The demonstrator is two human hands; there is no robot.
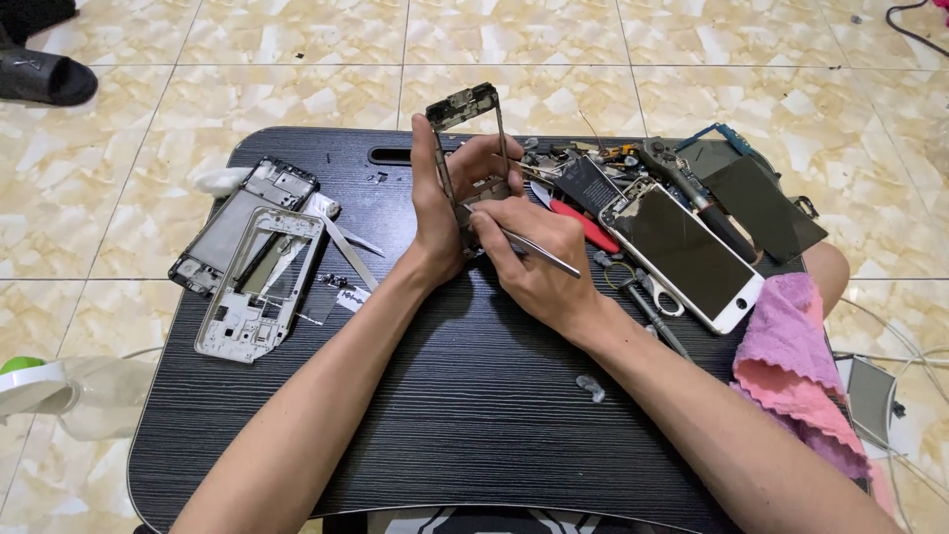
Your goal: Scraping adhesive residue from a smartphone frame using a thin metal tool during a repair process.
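My left hand (442,213) holds a bare phone frame (465,109) upright above a black lap table (474,396), thumb along its left rail and fingers behind it. In my right hand (529,262) are metal tweezers (539,252), gripped like a pen, with the tips at the lower middle of the frame. Both forearms rest across the table.
Left of my hands lie a dark phone housing (213,237), a white phone midframe (259,287) and a second pair of tweezers (346,242). To the right are a white phone with a dark screen (687,252), a dark panel (766,208), small tools, a pink cloth (786,351). A sandal (44,74) sits on the tiled floor.
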